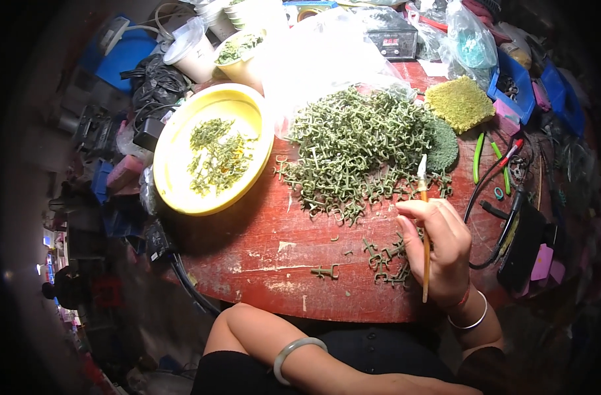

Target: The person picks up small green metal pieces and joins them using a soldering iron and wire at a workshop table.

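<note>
My right hand (pixel 439 243) is closed around a thin brush (pixel 426 266) with an orange-brown handle. The brush stands nearly upright, its white tip (pixel 422 168) pointing away from me. Just beyond that tip lies a big heap of small green bent pieces (pixel 360 145). A smaller cluster of such pieces (pixel 383 260) sits beside the hand, partly hidden by it. One loose piece (pixel 325 271) rests farther left. My left forearm (pixel 353 375), wearing a pale bangle, crosses the lower edge; my left hand is out of the picture.
Left of the heap, a yellow basin (pixel 213 204) holds more green bits on the red worn table (pixel 248 276). A yellow textured pad (pixel 460 104) and a green round pad (pixel 443 146) lie at the right, near green-handled tools (pixel 478 158), cables and blue bins (pixel 513 82). Glare whitens the back.
</note>
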The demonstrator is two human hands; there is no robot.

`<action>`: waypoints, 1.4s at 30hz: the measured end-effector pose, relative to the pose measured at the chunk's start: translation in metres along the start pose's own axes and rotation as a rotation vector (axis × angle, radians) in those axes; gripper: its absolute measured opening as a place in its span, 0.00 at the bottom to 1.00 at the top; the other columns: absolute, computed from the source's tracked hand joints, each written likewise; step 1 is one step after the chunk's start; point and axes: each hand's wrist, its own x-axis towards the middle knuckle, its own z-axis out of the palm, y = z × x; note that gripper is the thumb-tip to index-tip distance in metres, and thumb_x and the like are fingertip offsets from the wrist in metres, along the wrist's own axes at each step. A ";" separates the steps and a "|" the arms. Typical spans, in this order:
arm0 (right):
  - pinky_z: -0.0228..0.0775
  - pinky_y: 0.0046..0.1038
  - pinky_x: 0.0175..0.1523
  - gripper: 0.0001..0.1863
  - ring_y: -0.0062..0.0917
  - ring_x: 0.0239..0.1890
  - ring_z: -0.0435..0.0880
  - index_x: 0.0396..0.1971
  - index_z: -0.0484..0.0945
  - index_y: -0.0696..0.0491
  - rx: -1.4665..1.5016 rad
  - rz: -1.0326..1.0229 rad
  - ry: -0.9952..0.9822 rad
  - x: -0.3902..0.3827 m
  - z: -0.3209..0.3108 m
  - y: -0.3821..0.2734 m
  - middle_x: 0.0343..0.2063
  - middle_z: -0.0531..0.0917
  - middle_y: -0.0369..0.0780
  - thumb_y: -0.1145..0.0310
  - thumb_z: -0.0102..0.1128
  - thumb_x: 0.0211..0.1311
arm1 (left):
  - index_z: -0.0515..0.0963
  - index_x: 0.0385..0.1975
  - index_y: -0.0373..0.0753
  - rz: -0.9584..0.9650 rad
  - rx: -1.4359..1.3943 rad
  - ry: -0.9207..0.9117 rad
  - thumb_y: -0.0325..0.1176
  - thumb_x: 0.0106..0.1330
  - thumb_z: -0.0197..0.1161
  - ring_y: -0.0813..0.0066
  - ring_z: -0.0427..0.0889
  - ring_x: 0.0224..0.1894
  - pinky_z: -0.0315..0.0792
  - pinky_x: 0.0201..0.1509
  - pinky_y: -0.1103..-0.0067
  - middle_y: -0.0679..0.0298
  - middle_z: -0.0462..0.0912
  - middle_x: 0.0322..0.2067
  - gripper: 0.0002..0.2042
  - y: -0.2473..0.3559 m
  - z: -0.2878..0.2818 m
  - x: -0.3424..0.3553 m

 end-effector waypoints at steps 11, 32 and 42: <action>0.74 0.37 0.37 0.16 0.40 0.30 0.80 0.44 0.80 0.59 0.037 -0.010 0.006 0.001 -0.004 -0.005 0.31 0.81 0.45 0.84 0.71 0.56 | 0.81 0.35 0.33 0.218 0.382 -0.076 0.33 0.71 0.72 0.66 0.79 0.36 0.73 0.39 0.70 0.59 0.77 0.31 0.09 0.017 -0.033 -0.058; 0.73 0.35 0.39 0.14 0.37 0.35 0.81 0.40 0.80 0.57 -0.022 -0.188 -0.207 -0.014 0.019 0.001 0.29 0.77 0.41 0.76 0.67 0.52 | 0.82 0.37 0.33 0.221 1.869 0.810 0.24 0.62 0.76 0.62 0.84 0.39 0.78 0.42 0.72 0.57 0.84 0.35 0.08 0.074 -0.025 -0.097; 0.70 0.36 0.36 0.12 0.35 0.31 0.77 0.40 0.80 0.57 -0.029 -0.115 -0.143 -0.011 0.016 0.000 0.27 0.75 0.40 0.76 0.68 0.56 | 0.82 0.40 0.37 0.260 2.508 1.116 0.22 0.59 0.72 0.57 0.82 0.40 0.79 0.43 0.68 0.59 0.82 0.36 0.10 0.084 -0.064 -0.110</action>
